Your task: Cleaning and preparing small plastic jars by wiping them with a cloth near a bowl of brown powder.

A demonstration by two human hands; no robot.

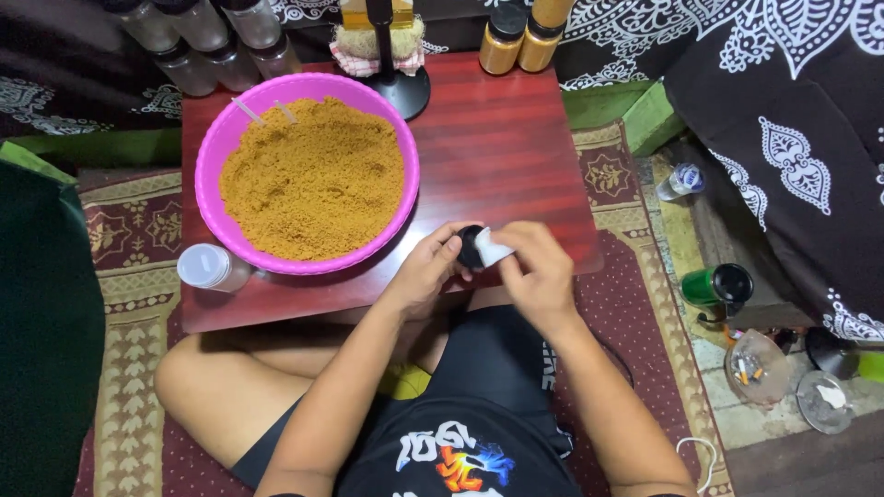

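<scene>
Over red table [516,138], both hands pinch black lid [471,247].

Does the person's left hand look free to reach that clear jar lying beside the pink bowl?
Probably not at once: the left hand is holding a small black cap together with the right hand. The path to the clear jar across the red table looks unobstructed, though.

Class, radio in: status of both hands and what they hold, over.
Left hand grips black cap. Right hand pinches white piece against it. Pink bowl of brown powder close left, nothing between.
</scene>
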